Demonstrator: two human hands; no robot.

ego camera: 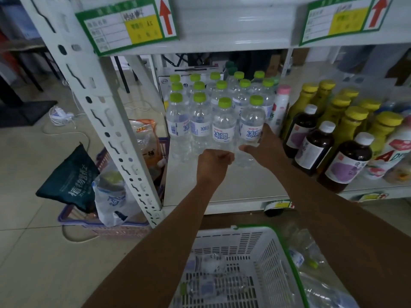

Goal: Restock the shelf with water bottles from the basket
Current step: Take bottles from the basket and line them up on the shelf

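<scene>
On the floor at the far left, a purple basket [104, 222] holds a dark green bag [69, 181] and crumpled plastic bags. Just right of it rises the white slotted upright [100, 107] of the rack, with a green-edged price label [126, 25] hanging from the level above.

On the shelf board [233, 192] stand rows of green-capped water bottles [198, 112], upright and packed close together. At the near edge of this block are two more. The left hand [213, 163] has its grip closed round the lower body of the left front bottle [223, 127], with the fingers curled tight. The right hand [264, 147] has its grip wrapped round the right front bottle [252, 125], thumb on the near side and fingers behind. Both bottles are upright and touch each other.

Right of them stands a white bottle with a pink cap [281, 103], then yellow-capped bottles [353, 121] and dark white-capped bottles [311, 141].

Nearest, below the forearms, is the white basket [244, 241] with a green rim. Clear water bottles lie on their sides in it [206, 283], and more lie just outside its right wall [304, 256].
</scene>
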